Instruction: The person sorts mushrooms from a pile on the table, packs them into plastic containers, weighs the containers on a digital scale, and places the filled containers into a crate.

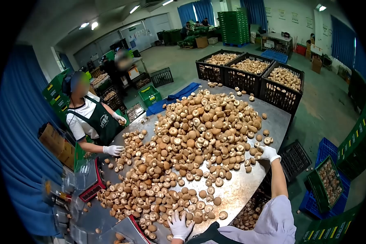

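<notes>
A large heap of brown-capped mushrooms [195,134] with pale stems covers much of the metal table [248,183]. My left hand [179,225], in a white glove, lies at the near edge of the heap with its fingers spread, touching the closest mushrooms and holding none. At the right side of the heap is my right hand [269,154], also white-gloved. Its fingers are bent around a mushroom [253,151] at the table's edge; the fingertips are partly hidden.
Black crates [282,87] full of mushrooms stand beyond the far edge. Across the table, a co-worker [95,116] in a dark apron has one gloved hand at the heap. Red-edged scales [91,179] sit at the left. A green crate [329,183] holds mushrooms on the right.
</notes>
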A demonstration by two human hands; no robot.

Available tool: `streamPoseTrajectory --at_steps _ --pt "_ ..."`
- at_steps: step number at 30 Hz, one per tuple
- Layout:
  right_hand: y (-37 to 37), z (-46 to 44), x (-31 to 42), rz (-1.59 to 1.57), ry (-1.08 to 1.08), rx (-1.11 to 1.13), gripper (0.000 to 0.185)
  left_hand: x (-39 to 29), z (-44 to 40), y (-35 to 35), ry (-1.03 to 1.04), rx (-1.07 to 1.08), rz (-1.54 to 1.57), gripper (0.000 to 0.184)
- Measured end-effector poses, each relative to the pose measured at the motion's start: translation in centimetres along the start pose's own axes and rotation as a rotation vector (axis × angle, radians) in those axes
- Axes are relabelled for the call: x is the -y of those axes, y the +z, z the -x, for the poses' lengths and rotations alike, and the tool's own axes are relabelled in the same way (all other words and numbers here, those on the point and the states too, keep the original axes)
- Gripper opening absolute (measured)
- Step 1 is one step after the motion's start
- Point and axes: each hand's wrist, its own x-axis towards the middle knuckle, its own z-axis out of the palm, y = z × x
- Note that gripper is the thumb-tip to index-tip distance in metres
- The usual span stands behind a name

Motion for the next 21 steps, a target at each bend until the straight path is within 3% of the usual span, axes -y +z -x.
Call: streamPoseTrajectory --at_steps 12,18,21 --pt "0.8 0.8 0.4 -0.026 0.012 -0.122 0.048 0.1 0.2 0.2 -0.013 0.032 0.017 0.072" --pt "1.5 2.1 0.7 -0.405 0.178 -0.315 0.041 0.2 0.3 0.5 -0.004 -0.010 0.001 0.070" --pt "4.2 1.2 -1.0 -0.591 0.145 -0.521 0.040 0.2 0.3 0.5 -0.001 -0.007 -0.016 0.069"
